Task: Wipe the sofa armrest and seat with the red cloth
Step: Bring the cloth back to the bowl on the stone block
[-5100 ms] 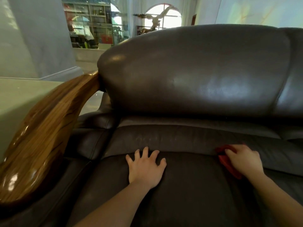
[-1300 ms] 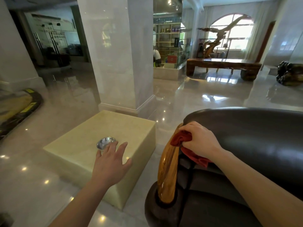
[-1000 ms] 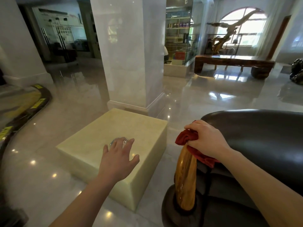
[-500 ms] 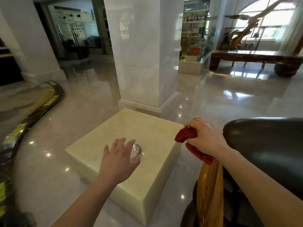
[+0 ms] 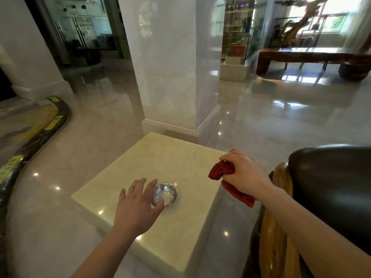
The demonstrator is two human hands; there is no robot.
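Head view: the right hand (image 5: 246, 174) gripped the red cloth (image 5: 220, 172), which had lifted off the armrest (image 5: 281, 237) just behind it. The left hand (image 5: 138, 207), open, had closed on the bowl (image 5: 165, 195). Wiping looked paused.

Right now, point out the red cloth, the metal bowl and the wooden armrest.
red cloth (image 5: 219, 171), head view, bunched end left of the knuckles.
metal bowl (image 5: 166, 195), head view, inside of the bowl.
wooden armrest (image 5: 278, 247), head view, glossy top face.
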